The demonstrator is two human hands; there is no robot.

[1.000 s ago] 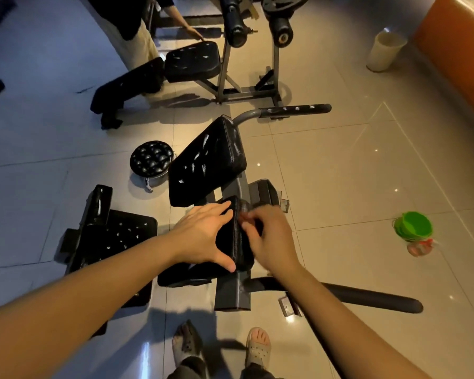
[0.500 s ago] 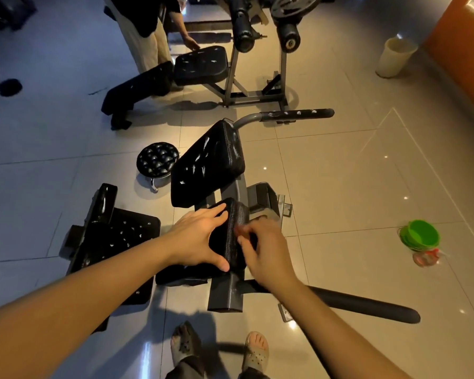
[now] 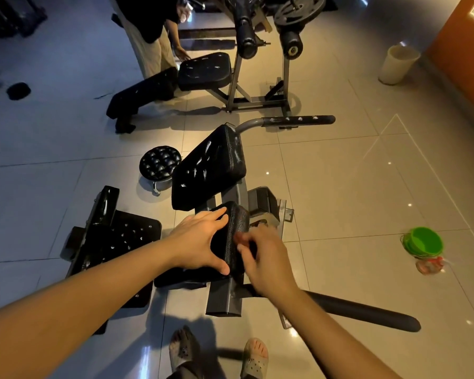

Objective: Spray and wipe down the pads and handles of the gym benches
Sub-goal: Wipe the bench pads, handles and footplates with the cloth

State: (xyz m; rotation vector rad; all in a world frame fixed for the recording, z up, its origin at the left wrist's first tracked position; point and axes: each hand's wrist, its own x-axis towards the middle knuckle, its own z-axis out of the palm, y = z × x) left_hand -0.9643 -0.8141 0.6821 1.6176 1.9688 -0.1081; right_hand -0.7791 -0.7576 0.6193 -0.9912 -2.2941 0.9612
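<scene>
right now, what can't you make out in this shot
Head view only:
What the right hand holds against the small pad, if anything: motion blur and its own curled fingers hide it.
Green-topped object on the floor: blurred, kind unclear.
Other person: cut off by the top edge.

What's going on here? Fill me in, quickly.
A person stands over a gym bench with both hands on its small black pad: the left hand lies against the pad's left side, the right hand, blurred, is at its right edge. No cloth or spray is visible in either. Behind, a second person touches another bench's seat.
</scene>
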